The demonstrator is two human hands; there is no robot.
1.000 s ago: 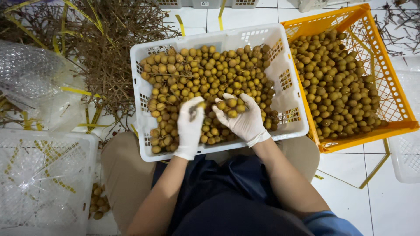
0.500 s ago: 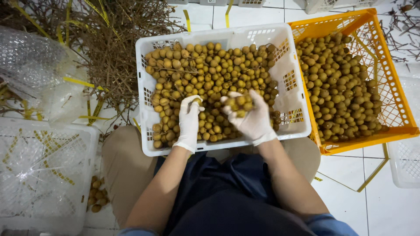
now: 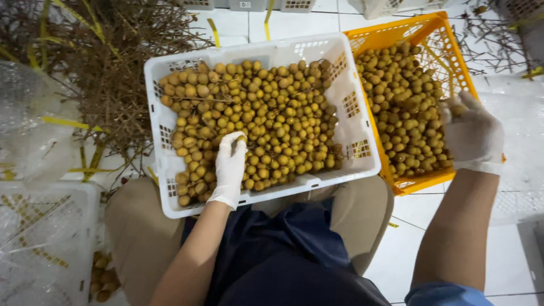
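Observation:
A white plastic crate (image 3: 164, 136) full of small round brown fruits (image 3: 272, 119) rests on my lap. My left hand (image 3: 229, 167), in a white glove, lies on the fruits at the crate's near left, fingers pinching one fruit. My right hand (image 3: 470, 133), also gloved, hovers over the right side of an orange crate (image 3: 436, 34) holding more of the same fruits (image 3: 405, 107); its fingers are curled around a few fruits at the fingertips.
A heap of dry brown twigs (image 3: 107, 62) with yellow straps lies at the upper left. A white crate lined with clear plastic (image 3: 39, 243) stands at the lower left, loose fruits (image 3: 102, 277) beside it. White tiled floor (image 3: 408, 249) surrounds me.
My right hand has lifted out of the white crate with fruits and swung right over the orange crate. My left hand has stayed on the fruits in the white crate.

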